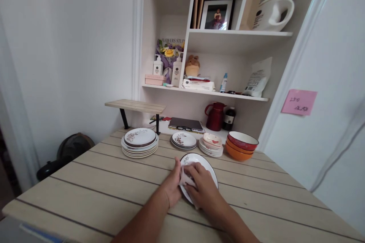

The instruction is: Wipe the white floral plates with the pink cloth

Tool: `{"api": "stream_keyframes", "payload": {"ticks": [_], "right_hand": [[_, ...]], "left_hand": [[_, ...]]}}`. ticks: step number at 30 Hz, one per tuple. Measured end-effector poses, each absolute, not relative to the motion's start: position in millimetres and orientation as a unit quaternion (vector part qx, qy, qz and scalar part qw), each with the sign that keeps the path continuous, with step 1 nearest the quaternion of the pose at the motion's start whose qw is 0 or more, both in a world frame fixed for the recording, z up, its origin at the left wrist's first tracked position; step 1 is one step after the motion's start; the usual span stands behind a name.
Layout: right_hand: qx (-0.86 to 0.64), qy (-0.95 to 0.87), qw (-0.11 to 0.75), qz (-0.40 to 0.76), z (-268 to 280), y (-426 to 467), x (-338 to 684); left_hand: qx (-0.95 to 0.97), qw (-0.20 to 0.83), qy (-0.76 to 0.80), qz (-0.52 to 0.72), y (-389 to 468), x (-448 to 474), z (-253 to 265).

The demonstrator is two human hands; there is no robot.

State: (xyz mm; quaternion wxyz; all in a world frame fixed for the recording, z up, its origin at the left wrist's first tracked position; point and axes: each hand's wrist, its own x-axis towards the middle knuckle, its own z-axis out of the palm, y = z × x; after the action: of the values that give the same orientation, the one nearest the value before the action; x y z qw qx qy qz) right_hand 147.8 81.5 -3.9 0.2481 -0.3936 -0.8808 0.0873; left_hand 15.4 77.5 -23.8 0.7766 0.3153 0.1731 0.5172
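We note: right hand [203,183] fingers grasping white cloth [186,179] over plate [210,168]; left hand [172,184] at its rim, finger grip we cannot tell.

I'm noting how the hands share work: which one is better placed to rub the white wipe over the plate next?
Likely the right hand: it lies over the plate with its fingers on the white wipe. The left hand sits at the plate's left rim, seemingly steadying it.
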Motion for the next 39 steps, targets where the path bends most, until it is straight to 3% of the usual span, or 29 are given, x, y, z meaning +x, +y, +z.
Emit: {"api": "stream_keyframes", "payload": {"ticks": [4,8,12,19,23,29,35,39], "right_hand": [[-0.391,-0.879,0.273,0.005,-6,94,146],[-0.461,-0.854,0.241,-0.022,-5,102,165],[-0.492,-0.850,0.189,0.024,-5,100,182],[-0.422,-0.878,0.187,0.128,-1,82,166],[-0.367,-0.897,0.226,0.102,-3,82,150],[-0.447,-0.848,0.283,0.029,-10,107,159],[-0.491,-0.831,0.238,0.109,-1,102,186],[-0.425,-0.872,0.206,0.130,7,85,179]], "left_hand": [[0.303,0.782,0.158,0.521,77,17,-24],[0.298,0.789,0.148,0.517,76,19,-22],[0.303,0.795,0.142,0.505,75,19,-21],[0.301,0.785,0.184,0.509,74,16,-22],[0.303,0.792,0.188,0.496,78,14,-26],[0.302,0.789,0.170,0.507,81,17,-28],[0.301,0.793,0.187,0.496,78,17,-21],[0.296,0.798,0.216,0.479,78,14,-19]]}}
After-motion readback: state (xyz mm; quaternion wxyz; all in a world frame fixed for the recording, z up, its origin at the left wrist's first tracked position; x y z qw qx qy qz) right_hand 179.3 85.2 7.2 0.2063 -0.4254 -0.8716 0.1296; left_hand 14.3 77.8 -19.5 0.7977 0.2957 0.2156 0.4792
